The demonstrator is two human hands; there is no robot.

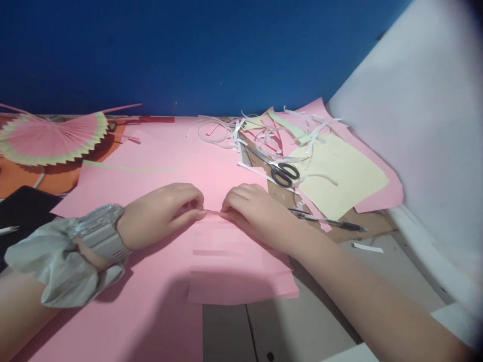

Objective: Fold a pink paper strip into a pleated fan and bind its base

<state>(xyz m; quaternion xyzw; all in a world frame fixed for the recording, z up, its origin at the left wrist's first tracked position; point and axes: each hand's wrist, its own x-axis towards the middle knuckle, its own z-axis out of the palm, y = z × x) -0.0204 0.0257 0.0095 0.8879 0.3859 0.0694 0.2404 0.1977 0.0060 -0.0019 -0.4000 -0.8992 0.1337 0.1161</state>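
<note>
My left hand and right hand are pinching a pink paper sheet; black-handled scissors lie farther, rightward.

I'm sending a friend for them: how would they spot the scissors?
From the blue surface at the back, come down to the pale yellow sheet. Just left of it, beyond the right hand, lie the scissors. Two black handle loops set them apart from nearby white paper strips.

Right: black-handled scissors, pale-yellow sheet, pen. Left: yellow-edged pleated pink fan over orange surface.
</note>
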